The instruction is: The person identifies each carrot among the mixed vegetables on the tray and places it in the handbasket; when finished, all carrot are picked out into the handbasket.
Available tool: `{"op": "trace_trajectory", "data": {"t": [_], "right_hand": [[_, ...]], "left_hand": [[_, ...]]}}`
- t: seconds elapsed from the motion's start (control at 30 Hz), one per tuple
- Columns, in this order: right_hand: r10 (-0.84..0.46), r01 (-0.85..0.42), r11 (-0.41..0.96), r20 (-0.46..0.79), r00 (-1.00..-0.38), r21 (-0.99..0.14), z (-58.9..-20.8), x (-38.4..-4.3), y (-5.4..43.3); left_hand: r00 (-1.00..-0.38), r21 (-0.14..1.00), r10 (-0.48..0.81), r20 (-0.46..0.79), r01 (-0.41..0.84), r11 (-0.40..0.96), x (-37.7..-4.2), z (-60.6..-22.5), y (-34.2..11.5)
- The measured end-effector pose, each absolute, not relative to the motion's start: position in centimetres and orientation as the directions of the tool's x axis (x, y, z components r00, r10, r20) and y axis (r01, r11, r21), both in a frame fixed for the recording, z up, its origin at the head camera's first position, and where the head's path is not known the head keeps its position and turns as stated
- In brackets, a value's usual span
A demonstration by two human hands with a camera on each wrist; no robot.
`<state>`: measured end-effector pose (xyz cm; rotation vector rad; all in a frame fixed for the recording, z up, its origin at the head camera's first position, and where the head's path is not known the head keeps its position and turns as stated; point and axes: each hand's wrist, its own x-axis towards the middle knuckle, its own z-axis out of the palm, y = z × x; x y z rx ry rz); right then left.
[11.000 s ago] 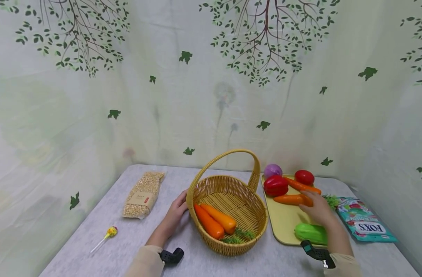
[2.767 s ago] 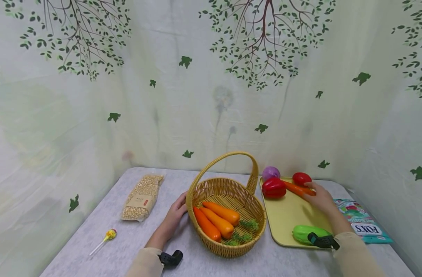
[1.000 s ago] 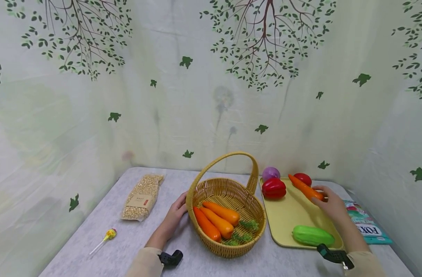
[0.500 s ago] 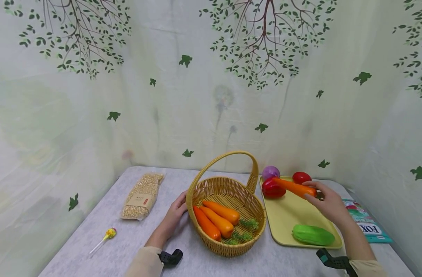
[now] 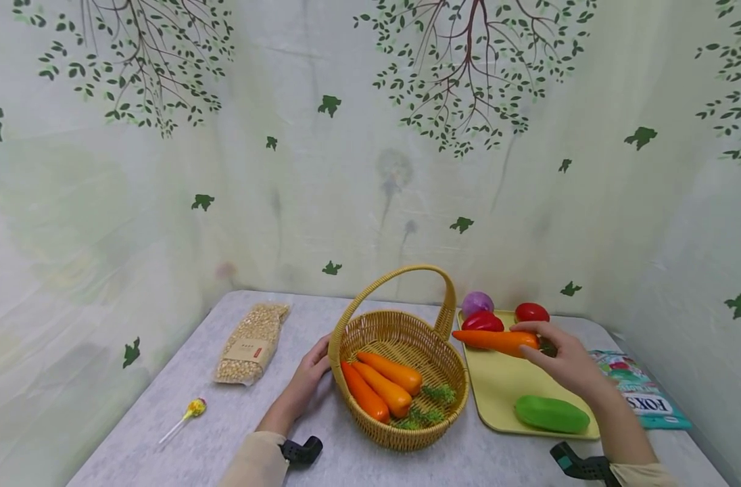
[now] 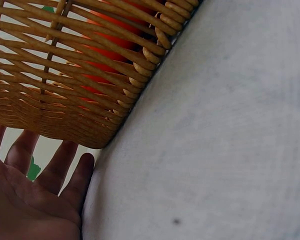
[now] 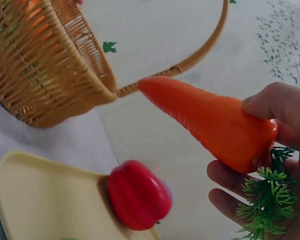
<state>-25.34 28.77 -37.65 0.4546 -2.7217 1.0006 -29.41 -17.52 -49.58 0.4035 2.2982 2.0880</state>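
My right hand (image 5: 562, 355) pinches an orange carrot (image 7: 210, 120) by its thick end, green leaves hanging under the palm in the right wrist view. The carrot is held above the yellow tray (image 5: 498, 399), its tip pointing left at the rim of the wicker basket (image 5: 401, 443). Three orange carrots (image 5: 385, 389) with green tops lie in the basket. My left hand (image 5: 303, 382) rests against the basket's left side; in the left wrist view its fingers (image 6: 57, 167) are extended at the woven wall. A red bell pepper (image 7: 139, 195) sits on the tray, partly behind the held carrot in the head view.
On the tray are a green cucumber-like vegetable (image 5: 552, 414) and a red tomato-like one (image 5: 531, 312); a purple ball-shaped one (image 5: 476, 302) is behind. A teal FOX'S bag (image 5: 650, 402) lies right. A grain bag (image 5: 251, 345) and lollipop (image 5: 184, 418) lie left. The basket handle (image 5: 401, 272) arches high.
A third carrot went from the tray into the basket earlier. Since then my right hand has lifted another carrot off the tray and moved it left. My left hand has stayed at the basket.
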Motion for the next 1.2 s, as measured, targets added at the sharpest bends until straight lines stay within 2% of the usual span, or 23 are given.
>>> {"op": "trace_trajectory", "data": {"t": [0.47, 0.73, 1.2], "right_hand": [[-0.326, -0.390, 0.622, 0.228, -0.917, -0.679, -37.6, -25.4, 24.7], [-0.369, -0.460, 0.615, 0.282, -0.886, -0.640, -38.5, -26.2, 22.2], [-0.406, -0.496, 0.597, 0.295, -0.865, -0.631, -40.1, -27.7, 18.6]], "left_hand": [[-0.961, 0.979, 0.216, 0.175, 0.193, 0.067, -29.4, -49.7, -17.6], [-0.956, 0.980, 0.228, 0.182, 0.197, 0.041, -29.5, -49.8, -17.7], [-0.961, 0.981, 0.223, 0.165, 0.183, 0.059, -29.3, -49.5, -17.6]]}}
